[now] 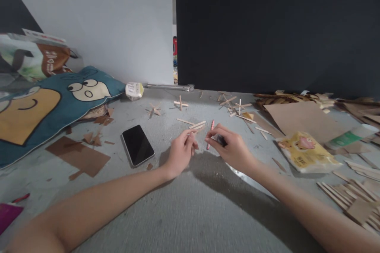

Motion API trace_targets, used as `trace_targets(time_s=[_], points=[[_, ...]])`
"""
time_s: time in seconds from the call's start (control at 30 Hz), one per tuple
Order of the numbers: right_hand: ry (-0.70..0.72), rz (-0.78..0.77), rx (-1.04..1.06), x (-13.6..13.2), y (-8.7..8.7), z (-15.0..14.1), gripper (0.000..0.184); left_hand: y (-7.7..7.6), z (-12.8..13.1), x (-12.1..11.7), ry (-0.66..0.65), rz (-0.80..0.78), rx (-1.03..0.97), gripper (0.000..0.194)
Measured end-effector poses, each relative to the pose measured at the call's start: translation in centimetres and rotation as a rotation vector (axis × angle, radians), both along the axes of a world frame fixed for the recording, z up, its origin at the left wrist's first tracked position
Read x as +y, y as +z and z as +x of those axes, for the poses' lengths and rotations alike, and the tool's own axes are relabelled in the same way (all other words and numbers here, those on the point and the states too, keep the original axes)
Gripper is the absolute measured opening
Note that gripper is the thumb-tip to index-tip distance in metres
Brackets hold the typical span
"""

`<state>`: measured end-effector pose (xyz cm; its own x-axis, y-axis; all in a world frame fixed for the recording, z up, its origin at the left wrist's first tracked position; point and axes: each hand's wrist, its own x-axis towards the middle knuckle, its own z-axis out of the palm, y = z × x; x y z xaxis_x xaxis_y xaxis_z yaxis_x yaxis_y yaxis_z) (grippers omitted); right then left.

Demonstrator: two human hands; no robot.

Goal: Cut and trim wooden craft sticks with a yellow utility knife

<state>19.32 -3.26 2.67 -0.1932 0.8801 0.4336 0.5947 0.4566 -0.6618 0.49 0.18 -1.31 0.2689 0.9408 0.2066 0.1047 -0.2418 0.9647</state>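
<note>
A small dark object point(220, 139) sits within the right grip point(232, 144).

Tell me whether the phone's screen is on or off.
Off, it appears: the phone lies face up, left of the hands, its screen plain black with no icons or light showing.

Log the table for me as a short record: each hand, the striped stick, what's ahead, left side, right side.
left hand: fingers curled together; whether they hold anything is unclear
right hand: grip closed on a small dark object
striped stick: red and white, at the right fingertips; held or lying, cannot tell
ahead: loose wooden sticks, crossed sticks
left side: phone, blue pillow
right side: yellow packet, green-and-white tube
</note>
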Motion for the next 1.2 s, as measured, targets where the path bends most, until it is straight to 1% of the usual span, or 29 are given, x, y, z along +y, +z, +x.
trace_targets(time_s=[0.13,0.23,0.3,0.4,0.47,0.53,0.6,0.7,0.73,0.83,0.93,1.03,1.2], points=[[-0.063,-0.016,0.031,0.2,-0.7,0.0,0.028,0.0,0.2,0.2,-0.011,-0.053,-0.105,0.05],[-0.122,-0.047,-0.02,0.6,-0.9,0.3,0.026,0.1,0.2,0.1,-0.017,-0.107,-0.136,0.047],[-0.122,-0.036,-0.045,0.8,-0.8,0.5,0.024,0.2,0.2,0.0,-0.028,-0.12,-0.145,0.042],[-0.075,-0.049,-0.045,0.9,-0.5,0.8,0.022,0.2,0.2,-0.1,-0.065,-0.095,-0.133,0.035],[-0.035,-0.157,0.029,0.7,-0.3,0.6,0.022,0.2,0.2,-0.2,-0.085,-0.084,-0.119,0.033],[0.012,-0.323,0.151,0.1,-0.4,0.2,0.024,0.2,0.2,-0.2,-0.089,-0.081,-0.089,0.032],[0.047,-0.473,0.265,-0.6,-0.7,-0.4,0.03,0.2,0.1,-0.3,-0.092,-0.072,-0.027,0.03],[0.05,-0.614,0.405,-1.7,-1.5,-1.4,0.037,0.3,0.0,-0.4,-0.112,-0.048,0.099,0.024],[0.042,-0.639,0.455,-2.0,-1.8,-1.7,0.039,0.4,0.0,-0.4,-0.123,-0.033,0.139,0.023],[0.033,-0.673,0.545,-2.5,-2.3,-2.2,0.043,0.6,-0.1,-0.5,-0.153,0.031,0.255,0.03],[0.042,-0.691,0.598,-2.6,-2.5,-2.2,0.049,0.8,-0.2,-0.7,-0.176,0.08,0.308,0.036],[0.032,-0.699,0.646,-2.8,-2.6,-2.1,0.054,1.0,-0.3,-0.9,-0.192,0.111,0.336,0.036],[-0.006,-0.669,0.671,-2.9,-2.6,-2.0,0.053,1.1,-0.4,-1.1,-0.225,0.123,0.4,0.033]])
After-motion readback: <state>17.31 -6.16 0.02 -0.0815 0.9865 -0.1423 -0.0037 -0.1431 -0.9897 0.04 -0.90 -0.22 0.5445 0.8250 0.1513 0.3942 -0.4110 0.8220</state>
